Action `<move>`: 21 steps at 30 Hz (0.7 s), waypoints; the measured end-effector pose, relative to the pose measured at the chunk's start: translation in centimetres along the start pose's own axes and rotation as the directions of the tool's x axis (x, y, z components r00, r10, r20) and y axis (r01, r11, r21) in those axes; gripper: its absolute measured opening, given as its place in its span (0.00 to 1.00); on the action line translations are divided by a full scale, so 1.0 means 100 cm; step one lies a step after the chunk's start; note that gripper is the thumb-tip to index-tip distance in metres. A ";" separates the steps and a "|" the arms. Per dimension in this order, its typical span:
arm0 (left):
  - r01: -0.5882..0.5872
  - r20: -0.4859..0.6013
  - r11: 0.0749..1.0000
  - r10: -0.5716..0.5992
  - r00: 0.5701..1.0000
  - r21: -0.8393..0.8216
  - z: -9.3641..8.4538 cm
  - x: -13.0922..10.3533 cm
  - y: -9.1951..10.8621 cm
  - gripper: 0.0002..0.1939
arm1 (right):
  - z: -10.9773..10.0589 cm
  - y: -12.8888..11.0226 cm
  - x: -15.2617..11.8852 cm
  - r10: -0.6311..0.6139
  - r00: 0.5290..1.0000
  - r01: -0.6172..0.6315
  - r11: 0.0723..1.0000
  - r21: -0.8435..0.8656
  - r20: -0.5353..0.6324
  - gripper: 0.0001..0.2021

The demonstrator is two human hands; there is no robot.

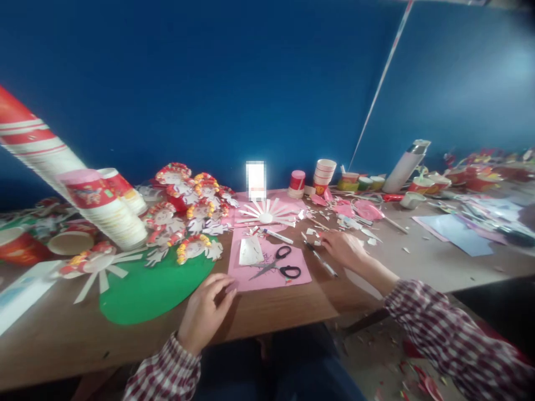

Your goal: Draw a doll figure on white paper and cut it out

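Note:
My left hand (209,309) rests at the table's front edge beside the pink paper (246,279), thumb and fingers apart, with nothing in it. To the right, my right hand (345,249) lies low over the table with its fingers stretched toward small white paper scraps; its fingertips are partly hidden. Just left of it lies a pen (324,262). On the pink paper are scissors (278,266) with black handles, blades spread, a small white card (249,250) and a white marker (278,236). Behind them, a paper cup cut into spread strips (266,217) lies like a flower.
A green paper oval (154,289) lies at left, near several decorated cut-paper figures (200,209). Long stacks of paper cups (104,206) lean at far left. A white flask (405,167), pink scraps (345,207) and blue-white sheets (460,234) are at right. A blue wall (209,83) stands behind.

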State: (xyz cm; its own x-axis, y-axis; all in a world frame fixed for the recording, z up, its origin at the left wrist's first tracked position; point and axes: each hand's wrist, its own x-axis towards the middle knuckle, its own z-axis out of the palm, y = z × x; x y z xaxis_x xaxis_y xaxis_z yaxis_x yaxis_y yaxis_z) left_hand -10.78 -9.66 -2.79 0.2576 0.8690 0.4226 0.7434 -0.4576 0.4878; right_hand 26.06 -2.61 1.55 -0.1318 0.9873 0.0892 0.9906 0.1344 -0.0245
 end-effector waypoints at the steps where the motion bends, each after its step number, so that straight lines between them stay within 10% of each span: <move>1: 0.004 0.002 1.000 -0.004 1.000 -0.005 0.000 0.000 0.001 0.13 | -0.002 -0.003 0.002 -0.013 1.000 0.013 1.000 0.003 -0.005 0.11; 10: 0.069 0.003 0.996 -0.069 0.998 -0.064 -0.004 0.000 0.010 0.11 | -0.024 -0.060 0.028 -0.176 0.983 0.179 0.982 0.062 -0.052 0.10; 21: 0.095 -0.011 0.981 -0.098 0.995 -0.168 -0.004 -0.001 0.009 0.07 | -0.024 -0.200 0.073 -0.457 0.886 0.420 0.863 0.280 0.081 0.10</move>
State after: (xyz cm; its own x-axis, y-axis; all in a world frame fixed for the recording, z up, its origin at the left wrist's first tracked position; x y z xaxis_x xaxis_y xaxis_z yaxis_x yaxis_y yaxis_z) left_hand -10.41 -10.22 -2.05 0.1765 0.9077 0.3808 0.6500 -0.3980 0.6474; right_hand 5.39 1.73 5.08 -0.5727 0.8197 0.0093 0.7896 0.5547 -0.2625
